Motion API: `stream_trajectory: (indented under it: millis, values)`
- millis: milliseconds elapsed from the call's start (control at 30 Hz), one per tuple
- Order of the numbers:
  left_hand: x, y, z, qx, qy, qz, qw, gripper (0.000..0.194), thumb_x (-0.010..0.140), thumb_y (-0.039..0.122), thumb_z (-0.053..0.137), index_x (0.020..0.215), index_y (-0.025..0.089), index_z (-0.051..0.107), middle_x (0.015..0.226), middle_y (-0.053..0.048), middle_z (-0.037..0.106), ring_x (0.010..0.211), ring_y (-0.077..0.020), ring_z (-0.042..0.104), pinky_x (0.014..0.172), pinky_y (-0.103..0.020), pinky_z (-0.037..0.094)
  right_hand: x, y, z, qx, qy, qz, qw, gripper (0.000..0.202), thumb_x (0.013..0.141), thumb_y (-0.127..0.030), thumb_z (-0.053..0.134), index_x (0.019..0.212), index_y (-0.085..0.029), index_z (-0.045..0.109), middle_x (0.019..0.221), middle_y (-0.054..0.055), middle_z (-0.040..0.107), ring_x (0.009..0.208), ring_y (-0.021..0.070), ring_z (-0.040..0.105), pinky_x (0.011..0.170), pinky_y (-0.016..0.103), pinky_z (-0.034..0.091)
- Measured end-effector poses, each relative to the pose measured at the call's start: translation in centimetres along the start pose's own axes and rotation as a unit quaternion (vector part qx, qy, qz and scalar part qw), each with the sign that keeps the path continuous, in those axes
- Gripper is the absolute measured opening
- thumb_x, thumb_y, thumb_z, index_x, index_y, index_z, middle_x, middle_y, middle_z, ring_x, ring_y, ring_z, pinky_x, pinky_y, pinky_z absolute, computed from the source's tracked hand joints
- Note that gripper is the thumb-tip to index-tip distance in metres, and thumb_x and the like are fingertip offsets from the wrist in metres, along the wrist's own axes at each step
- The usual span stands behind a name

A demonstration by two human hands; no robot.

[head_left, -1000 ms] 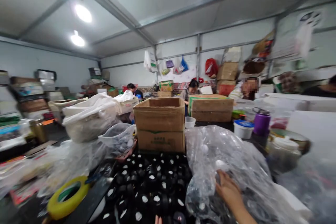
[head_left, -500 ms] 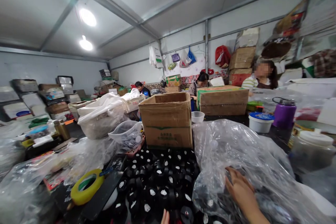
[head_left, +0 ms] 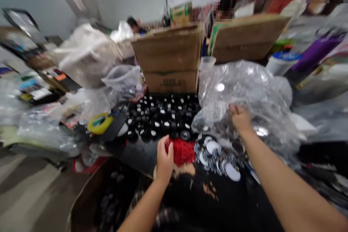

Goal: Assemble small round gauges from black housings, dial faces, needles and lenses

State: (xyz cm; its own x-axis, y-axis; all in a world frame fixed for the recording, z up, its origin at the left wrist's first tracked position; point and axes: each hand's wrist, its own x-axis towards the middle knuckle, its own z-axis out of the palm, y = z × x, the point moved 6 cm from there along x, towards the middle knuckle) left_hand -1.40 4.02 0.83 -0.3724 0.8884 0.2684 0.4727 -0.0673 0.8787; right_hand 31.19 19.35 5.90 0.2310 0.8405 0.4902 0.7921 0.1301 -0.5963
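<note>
My left hand (head_left: 164, 158) is curled around the left edge of a red fuzzy piece (head_left: 183, 151) lying on the dark table. My right hand (head_left: 240, 118) reaches into a large clear plastic bag (head_left: 244, 94) on the right and grips its contents or film; which one is blurred. Between the two hands lie several flat white and black round discs (head_left: 217, 154). Behind the red piece sits a dense cluster of small black caps with white spots (head_left: 160, 117). The whole view is motion-blurred.
A tall cardboard box (head_left: 170, 58) stands behind the caps, a wider one (head_left: 246, 38) to its right. A yellow-green tape roll (head_left: 99, 123) lies left among plastic bags. A purple bottle (head_left: 312, 52) and white tub (head_left: 281, 61) sit right. Other people sit beyond the boxes.
The camera has tipped sharply downward, bringing the table and both forearms into view. My left hand, only a fingertip before, now rests on the red piece. My right hand stays in the bag.
</note>
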Motion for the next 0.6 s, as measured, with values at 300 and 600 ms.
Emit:
stream_trajectory:
  millis: [300,600]
  values:
    - [0.8,-0.6,0.3,0.027,-0.047,0.002,0.999,0.035,0.091,0.034,0.048,0.123,0.02,0.052,0.118,-0.011,0.056,0.11,-0.0204,0.056,0.099,-0.039,0.043,-9.2,-4.1,-5.3,0.105,-0.06,0.057,0.991,0.033,0.095,-0.039,0.041,0.107,-0.02,0.064,0.096,0.008,0.068,0.082,0.0191,0.064,0.074,0.032,0.049]
    - [4.2,-0.2,1.6,0.076,-0.107,0.019,0.991,0.036,0.078,0.036,0.067,0.111,0.021,0.06,0.11,-0.01,0.058,0.112,-0.0283,0.052,0.102,-0.047,0.036,-20.2,-5.5,-5.2,0.094,-0.214,0.092,0.968,0.026,0.092,-0.037,0.048,0.094,-0.02,0.068,0.083,0.004,0.072,0.075,0.0188,0.066,0.071,0.029,0.049]
